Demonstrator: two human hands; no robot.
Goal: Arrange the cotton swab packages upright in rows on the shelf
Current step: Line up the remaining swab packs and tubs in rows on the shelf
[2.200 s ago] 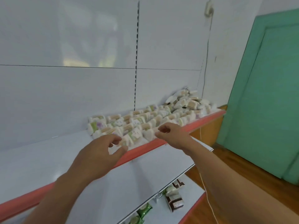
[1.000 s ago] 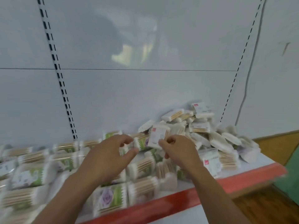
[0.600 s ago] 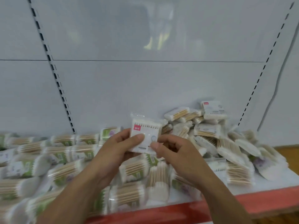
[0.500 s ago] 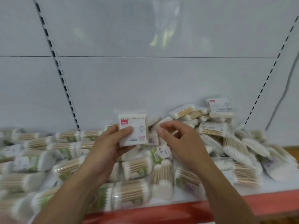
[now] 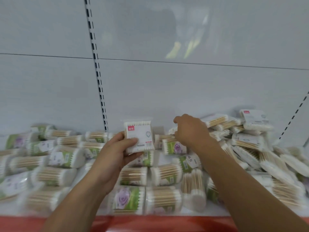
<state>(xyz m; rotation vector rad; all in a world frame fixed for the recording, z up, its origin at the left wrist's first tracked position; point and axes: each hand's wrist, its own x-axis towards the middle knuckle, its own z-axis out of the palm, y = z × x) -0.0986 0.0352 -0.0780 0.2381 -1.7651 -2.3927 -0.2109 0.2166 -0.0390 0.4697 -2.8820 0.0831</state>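
**Left hand holds one swab package upright over a crowded shelf**

The left hand point(image 5: 115, 158) grips a flat white cotton swab package point(image 5: 139, 136), square, with a small red label at its upper left corner. The thumb presses across the lower front and the other fingers are wrapped behind it. The package is held upright, face toward the camera, above the goods on the shelf and just in front of the white back panel point(image 5: 167, 89).

The right hand point(image 5: 190, 131) reaches forward beside it, knuckles up, over the left edge of a loose heap of flat white swab packages point(image 5: 247, 143). Its fingers curl downward and the tips are hidden behind the hand. Whether they are clamped on anything cannot be told.

The shelf is white with a red front edge point(image 5: 167, 223). From its left end to the middle it is covered with round clear-wrapped swab packs point(image 5: 127, 200), which have wooden stems, green labels and a purple rose. Nearly all of them lie on their sides in rough rows, touching one another. One round pack point(image 5: 194, 188), just right of centre near the front, has its stems running up and down. The heap on the right is jumbled, with packages tilted and overlapping, and it rises highest against the back panel.

A slotted metal upright point(image 5: 98, 81) runs down the back panel left of centre, and a second slotted upright point(image 5: 294, 114) slants at the far right. Much of the left side is blurred.
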